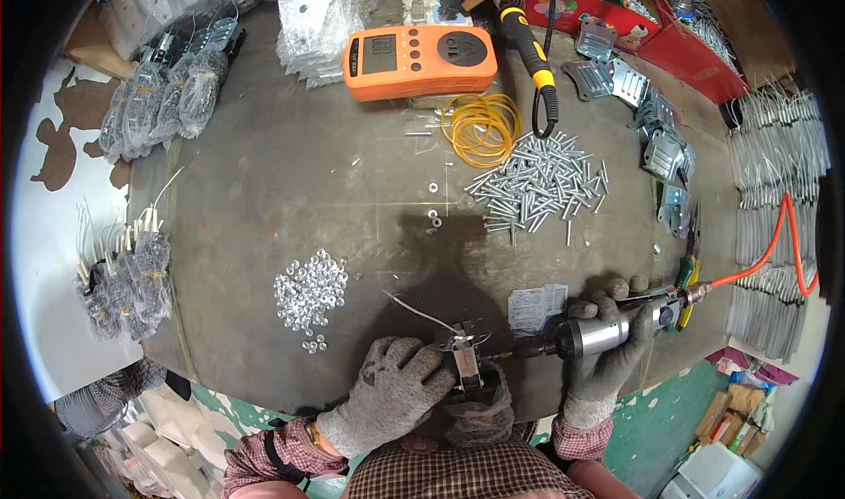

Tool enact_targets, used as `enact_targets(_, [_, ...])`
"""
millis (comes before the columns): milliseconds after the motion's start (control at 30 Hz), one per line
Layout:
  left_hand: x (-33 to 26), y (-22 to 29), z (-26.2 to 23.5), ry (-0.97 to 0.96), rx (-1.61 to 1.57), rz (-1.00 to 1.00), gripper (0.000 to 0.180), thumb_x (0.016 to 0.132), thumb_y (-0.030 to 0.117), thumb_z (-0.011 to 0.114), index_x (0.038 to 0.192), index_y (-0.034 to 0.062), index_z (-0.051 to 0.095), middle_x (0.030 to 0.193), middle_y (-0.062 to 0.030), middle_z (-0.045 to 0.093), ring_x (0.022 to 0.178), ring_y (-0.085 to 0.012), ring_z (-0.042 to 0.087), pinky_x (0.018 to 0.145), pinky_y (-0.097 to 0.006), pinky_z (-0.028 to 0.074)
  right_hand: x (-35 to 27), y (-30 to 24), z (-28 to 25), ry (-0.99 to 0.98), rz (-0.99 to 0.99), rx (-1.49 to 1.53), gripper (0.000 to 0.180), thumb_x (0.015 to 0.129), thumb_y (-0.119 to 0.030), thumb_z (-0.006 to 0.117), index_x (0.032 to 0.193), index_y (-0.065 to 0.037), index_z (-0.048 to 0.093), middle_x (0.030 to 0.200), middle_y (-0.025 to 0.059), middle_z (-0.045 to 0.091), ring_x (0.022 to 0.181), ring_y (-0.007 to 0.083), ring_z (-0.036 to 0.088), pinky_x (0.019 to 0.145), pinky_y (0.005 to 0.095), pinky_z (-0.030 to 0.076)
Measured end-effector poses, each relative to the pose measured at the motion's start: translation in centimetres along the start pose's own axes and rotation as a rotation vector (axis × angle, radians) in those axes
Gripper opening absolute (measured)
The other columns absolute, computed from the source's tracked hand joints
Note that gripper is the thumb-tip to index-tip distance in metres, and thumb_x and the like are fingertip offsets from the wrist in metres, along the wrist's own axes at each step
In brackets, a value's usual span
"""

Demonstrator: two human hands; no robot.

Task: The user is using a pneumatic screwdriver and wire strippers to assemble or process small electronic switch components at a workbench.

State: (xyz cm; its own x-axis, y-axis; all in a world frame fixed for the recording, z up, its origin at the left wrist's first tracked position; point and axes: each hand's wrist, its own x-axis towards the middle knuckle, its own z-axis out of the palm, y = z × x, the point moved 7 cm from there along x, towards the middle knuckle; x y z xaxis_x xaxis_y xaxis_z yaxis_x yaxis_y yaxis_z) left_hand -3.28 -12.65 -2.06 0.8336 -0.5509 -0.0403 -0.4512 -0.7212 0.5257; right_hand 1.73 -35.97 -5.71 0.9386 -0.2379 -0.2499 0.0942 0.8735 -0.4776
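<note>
My left hand [393, 393], in a grey glove, is closed on a small metal bracket assembly [466, 363] with a thin white wire [418, 310]. Crumpled bubble wrap [484, 420] hangs around its lower end. My right hand [616, 345], also gloved, wraps round a silver air screwdriver [591, 336] fed by an orange hose [748, 268]. The bit points left and meets the side of the assembly; whether it sits on a screw is too small to tell. A clear plastic piece with moulded shapes [538, 308] lies just beyond the tool.
Loose nuts [310, 292] lie left, a heap of screws [537, 187] right of centre. Beyond are yellow rubber bands [480, 129], an orange meter [418, 62] and a yellow-black handled tool [528, 50]. Metal plates [629, 81], pliers [687, 275] and stacked wired parts [779, 147] line the right.
</note>
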Motion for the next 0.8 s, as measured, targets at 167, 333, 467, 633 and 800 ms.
enact_targets(167, [-0.28,-0.8,0.27,0.067,-0.115,-0.098,0.033,0.073,0.02,0.065,0.104,0.0098,0.068,0.111,-0.0075,0.06,0.107,-0.0297,0.055,0.092,-0.047,0.045,0.08,0.16,0.09,-0.006,0.005,-0.009,0.034,0.101,-0.028,0.059,0.13,-0.012,0.052,0.111,0.0079,0.054,0.091,0.0162,0.057,0.085,0.0386,0.051])
enact_targets(333, [0.13,-0.19,0.05,-0.019,-0.041,-0.016,0.036,0.071,0.02,0.067,0.106,0.0108,0.068,0.11,-0.0073,0.06,0.106,-0.0296,0.055,0.091,-0.047,0.045,0.04,0.06,0.0,0.113,0.003,-0.093,0.041,0.094,-0.025,0.069,0.129,-0.017,0.048,0.109,0.0071,0.06,0.084,0.0146,0.058,0.084,0.0387,0.049])
enact_targets(467, [-0.04,-0.22,0.15,-0.03,-0.036,0.052,0.04,0.07,0.022,0.068,0.109,0.0123,0.069,0.11,-0.0058,0.06,0.107,-0.0286,0.054,0.092,-0.046,0.045,-0.01,0.14,0.06,0.096,-0.01,-0.035,0.041,0.095,-0.026,0.068,0.129,-0.017,0.048,0.109,0.007,0.06,0.084,0.0144,0.058,0.083,0.0386,0.049])
enact_targets(633, [-0.01,-0.65,0.3,-0.029,-0.06,0.054,0.043,0.07,0.022,0.068,0.111,0.0138,0.069,0.111,-0.004,0.06,0.107,-0.0276,0.054,0.092,-0.045,0.044,0.27,0.49,0.57,0.065,-0.001,-0.087,0.038,0.095,-0.028,0.068,0.126,-0.017,0.049,0.107,0.0059,0.061,0.084,0.0138,0.057,0.082,0.0376,0.049])
enact_targets(800, [0.04,-0.86,0.61,-0.092,-0.091,0.048,0.044,0.069,0.022,0.07,0.112,0.0138,0.068,0.112,-0.0037,0.061,0.107,-0.0267,0.054,0.092,-0.045,0.044,0.14,0.62,-0.25,0.056,0.01,-0.069,0.037,0.094,-0.029,0.069,0.124,-0.017,0.051,0.108,0.0051,0.062,0.083,0.0137,0.057,0.082,0.0371,0.049])
